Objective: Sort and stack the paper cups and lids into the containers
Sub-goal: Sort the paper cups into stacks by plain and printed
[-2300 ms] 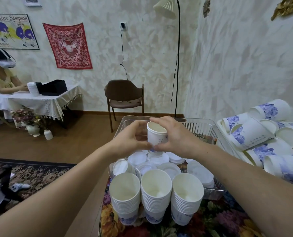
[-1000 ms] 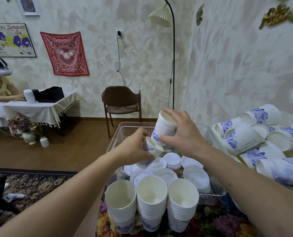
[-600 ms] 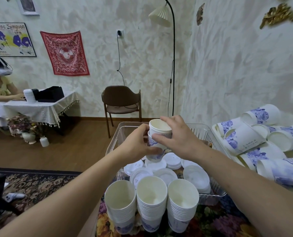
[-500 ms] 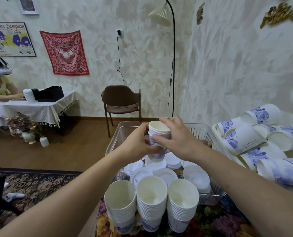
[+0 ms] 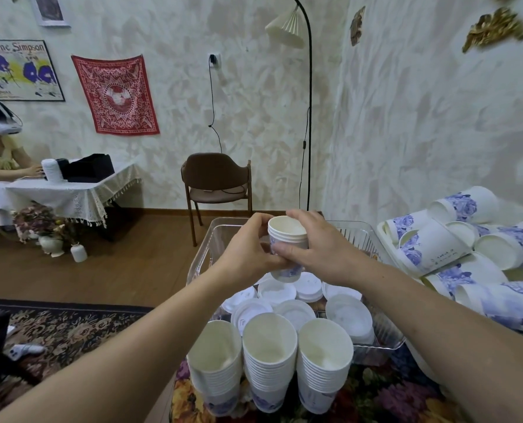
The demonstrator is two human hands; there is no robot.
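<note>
Nested cups (image 5: 287, 239) held upright above the clear bin (image 5: 382, 337) of lids (image 5: 348, 312). Left hand (image 5: 248, 254) curled round the lower part, right hand (image 5: 318, 248) gripping the upper part. Three cup stacks (image 5: 269, 358) standing in front on the bench (image 5: 385, 398). Loose cups (image 5: 455, 254) heaped at right.

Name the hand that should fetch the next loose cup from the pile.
Right. The right hand is on the side of the loose cup pile; the left hand also grips the small nested stack and can keep it.
</note>
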